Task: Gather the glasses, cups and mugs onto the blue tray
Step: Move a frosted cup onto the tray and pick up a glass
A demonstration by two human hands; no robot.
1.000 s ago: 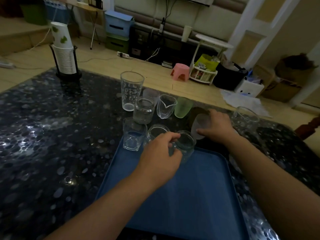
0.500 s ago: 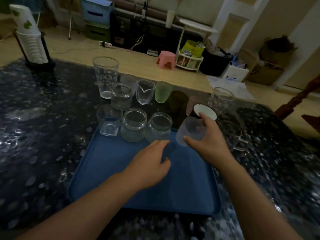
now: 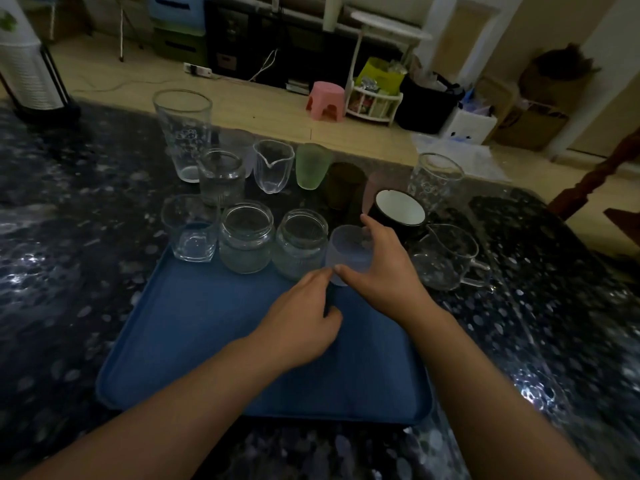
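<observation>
Head view, frame centre: right hand [image 3: 379, 268] grips the upright frosted plastic cup [image 3: 349, 252] over the blue tray's [image 3: 207, 341] far edge; left hand [image 3: 301, 320], fingers loosely curled, is nearest.

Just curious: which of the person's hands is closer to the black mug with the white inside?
Right. The right hand, holding a frosted cup, sits just in front of the black mug; the left hand lies farther back over the blue tray.

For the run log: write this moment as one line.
right hand: grips frosted cup at blue tray far edge | left hand: fingertips at cup base | on tray: square glass, two jars
</observation>
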